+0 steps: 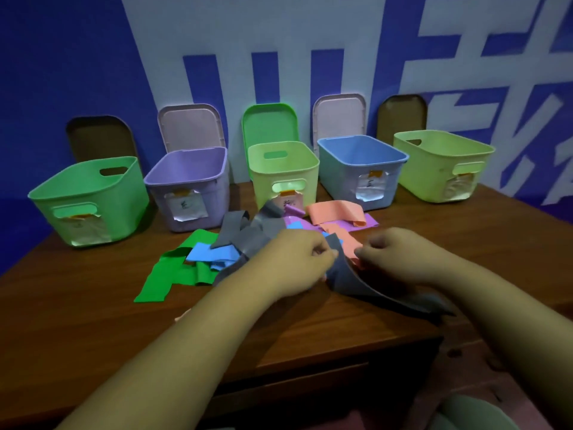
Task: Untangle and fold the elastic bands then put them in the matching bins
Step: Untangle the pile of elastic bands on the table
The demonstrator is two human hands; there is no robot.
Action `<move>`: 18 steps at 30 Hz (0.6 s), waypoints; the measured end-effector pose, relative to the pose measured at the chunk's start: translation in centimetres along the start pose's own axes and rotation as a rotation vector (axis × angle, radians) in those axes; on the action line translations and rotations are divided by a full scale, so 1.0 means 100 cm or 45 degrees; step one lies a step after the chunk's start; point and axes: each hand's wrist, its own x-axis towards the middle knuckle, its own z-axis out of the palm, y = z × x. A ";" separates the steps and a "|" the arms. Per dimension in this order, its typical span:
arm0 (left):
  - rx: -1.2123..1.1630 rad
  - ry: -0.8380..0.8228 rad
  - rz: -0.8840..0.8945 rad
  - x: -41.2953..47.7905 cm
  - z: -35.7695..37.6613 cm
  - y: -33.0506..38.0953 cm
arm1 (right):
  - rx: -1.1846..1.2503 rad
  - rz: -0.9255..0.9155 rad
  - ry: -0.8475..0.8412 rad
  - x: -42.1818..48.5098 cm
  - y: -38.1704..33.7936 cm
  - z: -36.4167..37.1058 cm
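Both hands, left (pixel 297 259) and right (pixel 393 256), are pinching the grey band (pixel 347 274), each grip on an edge, lifting it off the worktop (pixel 93 321) to free it from the pile (pixel 248 240) before the bins (pixel 283 172).

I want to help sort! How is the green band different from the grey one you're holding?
The green band lies flat on the table; the grey band is lifted and curved. The left hand pinches the grey band; no hand holds the green band. Both are wide, flat strips.
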 end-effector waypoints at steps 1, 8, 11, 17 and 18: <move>-0.050 -0.120 -0.114 0.005 0.007 0.008 | 0.062 0.030 -0.123 -0.004 0.003 -0.001; -0.439 -0.254 -0.450 0.020 0.020 0.011 | 0.603 -0.033 -0.439 -0.010 0.022 0.004; -0.621 -0.238 -0.497 0.018 0.020 0.005 | 0.584 -0.066 -0.511 -0.002 0.024 0.004; -0.624 -0.171 -0.449 0.011 0.025 0.002 | 0.619 -0.100 -0.603 0.006 0.027 0.010; -0.613 -0.153 -0.435 0.011 0.026 0.001 | 0.635 -0.110 -0.601 0.007 0.027 0.010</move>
